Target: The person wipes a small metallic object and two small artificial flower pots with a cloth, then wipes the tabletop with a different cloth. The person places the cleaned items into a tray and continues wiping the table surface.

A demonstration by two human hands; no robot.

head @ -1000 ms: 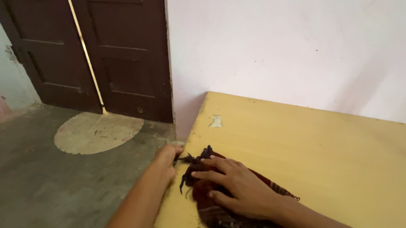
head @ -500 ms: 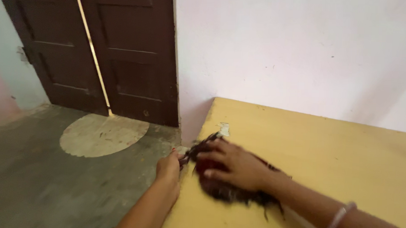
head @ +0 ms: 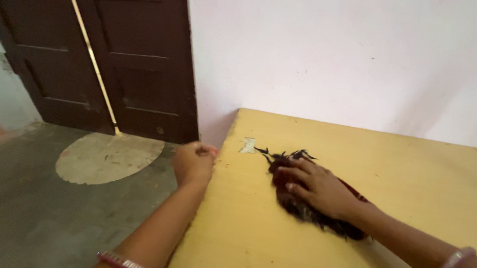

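A dark maroon fringed cloth (head: 292,203) lies bunched on the yellow table (head: 396,171), near its left side. My right hand (head: 317,187) presses flat on top of the cloth, fingers spread toward the fringe. My left hand (head: 193,162) hovers in a fist just off the table's left edge, apart from the cloth, with nothing visible in it. A bangle shows on each wrist.
A dark brown double door (head: 109,55) stands at the back left, a pale wall (head: 347,53) behind the table. Grey concrete floor (head: 45,217) with a light round patch (head: 108,157) lies left of the table. A chipped spot (head: 248,145) marks the tabletop.
My right hand has slid the cloth away from the table's left edge, farther onto the top. My left hand let go of the fringe and drew back into a fist.
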